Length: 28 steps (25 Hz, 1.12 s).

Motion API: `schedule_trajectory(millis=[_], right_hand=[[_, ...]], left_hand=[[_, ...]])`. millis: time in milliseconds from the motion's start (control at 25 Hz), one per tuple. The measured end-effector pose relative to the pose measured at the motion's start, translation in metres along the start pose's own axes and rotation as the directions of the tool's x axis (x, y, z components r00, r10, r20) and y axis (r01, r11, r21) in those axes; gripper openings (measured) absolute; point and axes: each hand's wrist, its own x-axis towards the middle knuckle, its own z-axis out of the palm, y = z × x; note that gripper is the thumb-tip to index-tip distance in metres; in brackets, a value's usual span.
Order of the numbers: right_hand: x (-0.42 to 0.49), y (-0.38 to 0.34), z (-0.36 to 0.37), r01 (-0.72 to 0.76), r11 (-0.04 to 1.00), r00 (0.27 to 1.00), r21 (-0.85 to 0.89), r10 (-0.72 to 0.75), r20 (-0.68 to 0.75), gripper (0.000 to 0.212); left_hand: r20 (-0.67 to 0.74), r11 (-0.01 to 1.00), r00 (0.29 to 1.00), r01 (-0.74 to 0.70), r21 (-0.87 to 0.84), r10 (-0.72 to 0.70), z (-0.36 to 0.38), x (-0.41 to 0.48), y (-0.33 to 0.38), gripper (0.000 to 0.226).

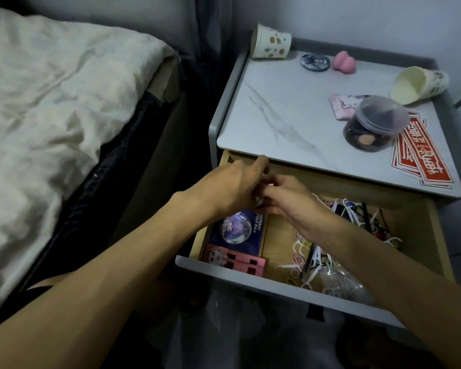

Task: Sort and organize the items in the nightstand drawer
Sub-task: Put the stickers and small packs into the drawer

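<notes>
Drawer (250, 279) stands pulled open at 12 o'clock, under the nightstand top. My left hand (234, 182) and right hand (288, 198) meet over it, both hands pinching a small pale item (258, 199); what it is, I cannot tell. Floss picks (314, 258) lie at 3 o'clock inside, blue card (237, 231) at 9.

Two paper cups (270, 42), one lidded jar (375, 122), two round badges (315, 61), one pink toy (345, 61), and uncountably many floss picks (288, 267).

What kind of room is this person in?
Most likely a bedroom: a bed with rumpled pale bedding stands beside a marble-topped nightstand, whose open drawer holds floss picks and other small clutter.
</notes>
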Motion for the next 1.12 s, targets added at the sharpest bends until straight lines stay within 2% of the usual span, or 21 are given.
schedule_trajectory(millis=[80, 160, 240, 280, 360, 440, 600, 640, 720, 800, 880, 960, 1000, 1120], right_hand=[[0.003, -0.002, 0.001, 0.018, 0.998, 0.999, 0.056, -0.016, -0.042, 0.015], [0.005, -0.005, -0.001, -0.023, 0.977, 0.999, 0.212, 0.031, -0.031, 0.008], [0.008, -0.005, -0.006, -0.102, 0.932, 0.995, 0.347, 0.099, 0.029, 0.008], [0.009, -0.003, -0.008, -0.145, 0.921, 0.989, 0.361, 0.133, 0.059, 0.01], [0.01, -0.001, -0.011, -0.203, 0.941, 0.979, 0.27, 0.188, 0.082, 0.013], [0.012, -0.001, -0.012, -0.217, 0.963, 0.976, 0.159, 0.208, 0.069, 0.007], [0.017, 0.0, -0.016, -0.225, 0.962, 0.974, 0.156, 0.217, 0.068, 0.009], [0.016, 0.0, -0.018, -0.22, 0.971, 0.974, 0.093, 0.213, 0.078, 0.013], [0.013, 0.006, -0.023, -0.167, 0.96, 0.975, -0.226, 0.194, 0.107, 0.024], [0.008, 0.013, -0.022, -0.09, 0.832, 0.957, -0.548, 0.224, 0.184, 0.026], [0.004, 0.021, -0.014, 0.015, 0.683, 0.904, -0.73, 0.302, 0.302, 0.03], [0.003, 0.029, -0.004, 0.16, 0.534, 0.855, -0.83, 0.345, 0.387, 0.037], [0.003, 0.031, -0.001, 0.192, 0.497, 0.84, -0.846, 0.362, 0.403, 0.04], [0.002, 0.039, 0.005, 0.232, 0.466, 0.842, -0.854, 0.343, 0.416, 0.04]], left_hand=[[-0.052, 0.998, 0.999, -0.014, 0.06, 0.017, 0.001, 0.001, 0.002, 0.052], [-0.116, 0.997, 0.993, 0.008, 0.08, 0.001, 0.0, 0.002, 0.0, 0.045], [-0.152, 1.0, 0.988, 0.027, -0.005, -0.027, -0.001, 0.003, -0.004, 0.043], [-0.155, 0.999, 0.987, 0.028, -0.046, -0.035, -0.002, 0.004, -0.005, 0.043], [-0.128, 0.999, 0.991, 0.023, -0.044, -0.029, -0.003, 0.003, -0.005, 0.042], [-0.095, 0.999, 0.995, -0.008, 0.035, 0.012, -0.003, 0.001, -0.002, 0.04], [-0.034, 0.985, 0.994, -0.093, 0.145, 0.099, -0.001, -0.004, 0.002, 0.043], [0.008, 0.987, 0.997, -0.072, 0.147, 0.072, -0.002, -0.004, 0.0, 0.048], [0.032, 0.974, 0.997, 0.064, 0.218, -0.073, -0.003, -0.003, -0.006, 0.049], [-0.09, 0.901, 0.966, 0.259, 0.347, -0.243, -0.005, -0.002, -0.015, 0.034], [-0.157, 0.86, 0.919, 0.394, 0.326, -0.362, -0.002, -0.003, -0.02, 0.026], [-0.112, 0.86, 0.9, 0.436, 0.265, -0.422, 0.003, -0.003, -0.019, 0.027], [-0.079, 0.864, 0.897, 0.44, 0.246, -0.434, 0.004, -0.003, -0.017, 0.028], [-0.033, 0.869, 0.895, 0.439, 0.228, -0.444, 0.005, -0.002, -0.012, 0.028]])
